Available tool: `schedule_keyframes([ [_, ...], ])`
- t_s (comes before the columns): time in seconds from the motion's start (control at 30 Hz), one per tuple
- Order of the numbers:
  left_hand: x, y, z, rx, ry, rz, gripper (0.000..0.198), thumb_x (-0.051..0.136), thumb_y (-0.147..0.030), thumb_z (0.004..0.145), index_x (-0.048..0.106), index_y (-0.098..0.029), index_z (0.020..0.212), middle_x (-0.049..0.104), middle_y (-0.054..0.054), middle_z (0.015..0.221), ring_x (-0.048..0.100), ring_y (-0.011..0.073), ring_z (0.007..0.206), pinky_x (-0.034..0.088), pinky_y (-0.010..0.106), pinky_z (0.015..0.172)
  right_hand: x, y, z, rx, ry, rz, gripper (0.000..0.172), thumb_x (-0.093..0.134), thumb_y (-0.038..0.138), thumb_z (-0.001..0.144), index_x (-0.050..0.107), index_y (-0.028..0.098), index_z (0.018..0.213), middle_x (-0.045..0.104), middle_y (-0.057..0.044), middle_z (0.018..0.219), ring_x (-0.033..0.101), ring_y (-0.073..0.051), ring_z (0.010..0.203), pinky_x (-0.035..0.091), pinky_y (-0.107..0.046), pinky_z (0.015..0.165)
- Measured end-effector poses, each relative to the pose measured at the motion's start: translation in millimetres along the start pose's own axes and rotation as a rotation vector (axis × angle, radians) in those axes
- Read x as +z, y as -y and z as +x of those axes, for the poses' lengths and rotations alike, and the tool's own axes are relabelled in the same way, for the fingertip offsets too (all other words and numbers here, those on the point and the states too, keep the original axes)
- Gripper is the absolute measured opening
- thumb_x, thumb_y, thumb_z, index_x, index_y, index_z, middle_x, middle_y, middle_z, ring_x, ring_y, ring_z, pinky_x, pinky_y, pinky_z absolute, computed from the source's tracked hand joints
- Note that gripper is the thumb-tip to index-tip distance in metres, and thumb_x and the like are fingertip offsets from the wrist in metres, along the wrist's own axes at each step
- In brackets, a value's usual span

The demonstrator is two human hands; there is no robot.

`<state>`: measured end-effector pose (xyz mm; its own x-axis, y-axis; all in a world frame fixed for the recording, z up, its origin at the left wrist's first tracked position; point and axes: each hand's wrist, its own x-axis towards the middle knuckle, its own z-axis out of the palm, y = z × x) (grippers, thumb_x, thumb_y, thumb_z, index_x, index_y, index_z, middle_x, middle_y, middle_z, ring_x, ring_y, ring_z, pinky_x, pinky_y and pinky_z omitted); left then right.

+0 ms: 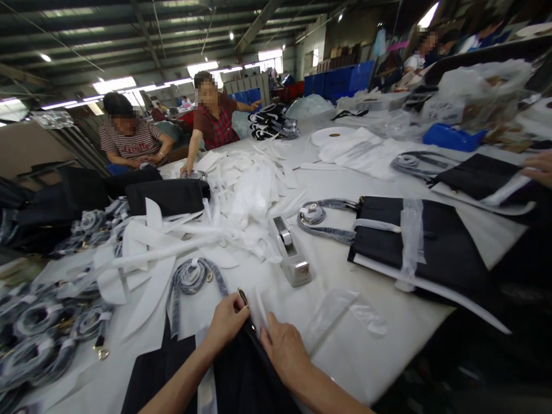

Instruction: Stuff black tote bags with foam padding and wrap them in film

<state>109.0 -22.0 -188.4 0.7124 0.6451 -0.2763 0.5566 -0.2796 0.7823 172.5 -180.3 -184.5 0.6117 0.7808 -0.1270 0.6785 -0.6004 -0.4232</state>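
A black bag (250, 376) lies at the table's near edge, with a plastic-wrapped strap (192, 280) coiled above it. My left hand (228, 322) is closed, pinching the bag's upper edge near a gold metal fitting. On the right side of that edge, my right hand (287, 348) is closed on a thin white strip (259, 310) that stands against the bag. Part of the strip is hidden by my fingers. Just beyond my hands stands a metal tape dispenser (293, 256). A clear plastic piece (345, 313) lies to the right of my right hand.
White foam-like strips (245, 201) are heaped mid-table. Wrapped coiled straps (38, 322) pile up on the left. Another black bag (414, 241) lies to the right. Two co-workers (213, 118) (131, 135) are across the table; another person's hand (541, 168) reaches in at far right.
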Motion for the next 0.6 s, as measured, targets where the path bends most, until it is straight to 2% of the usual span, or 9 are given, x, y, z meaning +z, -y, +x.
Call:
schedule_keyframes([
  [0.13,9.8,20.2,-26.2,-0.012,-0.171,-0.185,0.018,0.051,-0.038,0.075,0.044,-0.022,0.068,0.058,-0.002,0.070,0.056,0.0160,0.070,0.042,0.026,0.066,2.8,-1.2,2.2,0.007,-0.006,0.027,0.017,0.043,0.023,0.091,0.058,0.017,0.097,0.068,-0.008,0.070,0.066,-0.026,0.069,0.040,-0.030,0.060],
  [0.27,16.3,33.5,-39.3,-0.035,-0.281,-0.555,0.028,0.063,-0.040,0.070,0.042,-0.022,0.070,0.065,0.002,0.093,0.060,0.0188,0.088,0.045,0.027,0.077,4.4,-1.2,4.1,-0.001,-0.012,0.036,0.018,0.041,0.023,0.091,0.058,0.017,0.096,0.068,-0.007,0.068,0.066,-0.025,0.067,0.038,-0.029,0.058],
  [0.37,11.1,31.5,-36.3,-0.063,-0.162,-0.603,0.029,0.064,-0.039,0.069,0.042,-0.021,0.070,0.064,0.000,0.084,0.059,0.0153,0.076,0.044,0.025,0.069,2.4,-1.4,4.7,0.010,0.027,0.036,0.018,0.041,0.024,0.091,0.057,0.018,0.096,0.068,-0.007,0.070,0.067,-0.025,0.069,0.037,-0.029,0.058],
  [0.47,2.1,22.6,-23.3,-0.073,-0.009,-0.497,0.023,0.061,-0.035,0.067,0.044,-0.022,0.078,0.056,-0.004,0.072,0.054,0.0122,0.064,0.041,0.023,0.061,-0.9,-2.2,5.0,0.001,0.067,0.054,0.017,0.042,0.027,0.093,0.056,0.018,0.096,0.069,-0.006,0.073,0.067,-0.024,0.070,0.036,-0.029,0.058],
  [0.6,-2.3,12.5,-2.3,-0.092,0.032,-0.324,0.034,0.061,-0.023,0.060,0.054,-0.018,0.093,0.054,-0.006,0.062,0.048,0.0108,0.054,0.036,0.023,0.054,-2.4,-3.3,4.1,-0.023,0.039,0.112,0.013,0.048,0.029,0.091,0.055,0.018,0.095,0.069,-0.006,0.083,0.066,-0.023,0.077,0.037,-0.029,0.060],
])
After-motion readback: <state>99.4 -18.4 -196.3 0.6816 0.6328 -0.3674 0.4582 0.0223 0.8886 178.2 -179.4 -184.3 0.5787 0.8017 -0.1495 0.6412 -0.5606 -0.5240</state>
